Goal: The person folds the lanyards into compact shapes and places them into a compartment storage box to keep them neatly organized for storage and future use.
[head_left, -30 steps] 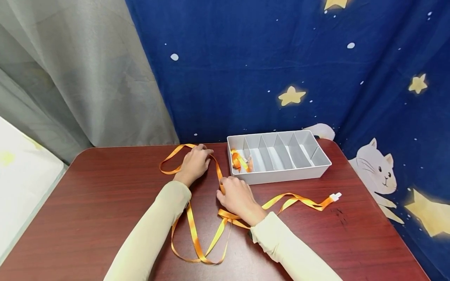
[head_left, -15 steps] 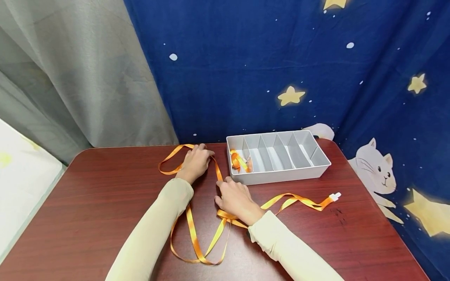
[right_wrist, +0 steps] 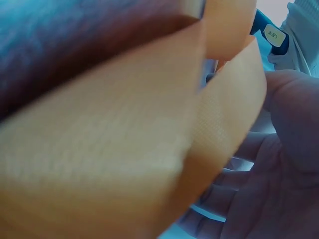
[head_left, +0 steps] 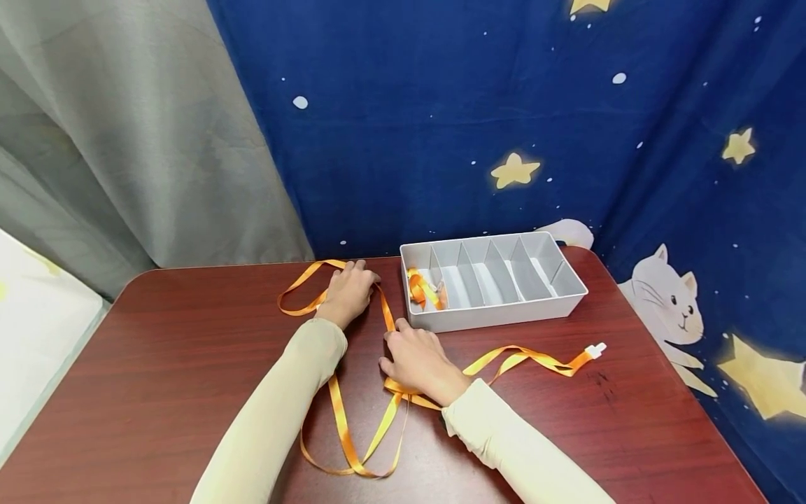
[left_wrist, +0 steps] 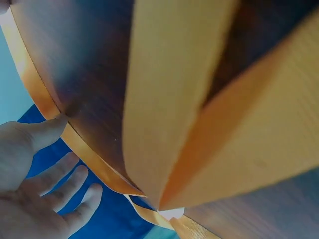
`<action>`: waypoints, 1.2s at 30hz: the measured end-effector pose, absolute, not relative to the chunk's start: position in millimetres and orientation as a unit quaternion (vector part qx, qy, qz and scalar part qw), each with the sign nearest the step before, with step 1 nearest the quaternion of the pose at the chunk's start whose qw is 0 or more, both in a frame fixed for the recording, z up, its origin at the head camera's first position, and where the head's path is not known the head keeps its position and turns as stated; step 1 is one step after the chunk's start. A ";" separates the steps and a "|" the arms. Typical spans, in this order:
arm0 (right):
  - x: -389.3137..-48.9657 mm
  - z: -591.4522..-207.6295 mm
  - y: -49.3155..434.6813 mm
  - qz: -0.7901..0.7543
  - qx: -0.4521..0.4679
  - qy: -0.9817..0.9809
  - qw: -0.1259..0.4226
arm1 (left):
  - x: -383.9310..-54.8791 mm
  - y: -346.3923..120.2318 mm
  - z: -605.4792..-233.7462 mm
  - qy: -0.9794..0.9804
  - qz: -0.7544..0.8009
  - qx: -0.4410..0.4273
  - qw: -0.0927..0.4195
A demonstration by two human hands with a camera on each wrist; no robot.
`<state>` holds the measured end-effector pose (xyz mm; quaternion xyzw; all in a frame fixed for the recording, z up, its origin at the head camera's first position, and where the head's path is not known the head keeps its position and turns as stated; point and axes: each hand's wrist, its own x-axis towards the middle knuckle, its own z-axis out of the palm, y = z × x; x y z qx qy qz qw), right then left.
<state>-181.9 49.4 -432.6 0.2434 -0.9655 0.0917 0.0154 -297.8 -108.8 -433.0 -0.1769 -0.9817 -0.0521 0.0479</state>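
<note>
A long orange lanyard lies in loose loops over the table, with a white plastic clip at its right end. My left hand is at the far edge, pinching the strap by the thumb; its index finger is hidden in the left wrist view. My right hand rests on the lanyard in front of the box, fingertips on the strap and thumb spread apart. Between the hands runs a short length of strap. Close to both wrist cameras hang blurred strap folds.
A grey box with several compartments stands at the table's back right. Rolled orange lanyard sits in its leftmost compartment. Blue and grey curtains hang behind the dark red table.
My right thumb has moved away from the strap and the right fingers have straightened a little. My left hand stays in place. The head view has shifted slightly.
</note>
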 end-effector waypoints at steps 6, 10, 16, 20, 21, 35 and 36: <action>-181.3 -433.1 47.1 0.098 0.247 -0.964 0.016 | -299.5 -112.3 -434.1 -0.984 -0.049 -0.166 0.046; -182.2 -432.8 46.0 0.103 0.247 -0.963 0.017 | -300.5 -115.4 -435.6 -0.986 -0.046 -0.155 0.048; -184.0 -431.0 45.7 0.116 0.246 -0.961 0.053 | -298.4 -119.9 -434.9 -0.983 -0.057 -0.161 0.072; -184.9 -430.2 45.8 0.143 0.239 -0.956 0.091 | -296.3 -122.3 -432.3 -0.978 -0.074 -0.172 0.094; -185.3 -430.1 45.8 0.153 0.239 -0.954 0.099 | -296.0 -122.7 -431.7 -0.977 -0.077 -0.174 0.099; -189.6 -431.8 48.0 0.239 0.227 -0.933 0.145 | -291.9 -116.0 -413.5 -0.963 -0.087 -0.207 0.152; -189.4 -431.8 48.1 0.245 0.225 -0.931 0.148 | -291.3 -115.6 -411.3 -0.962 -0.088 -0.208 0.156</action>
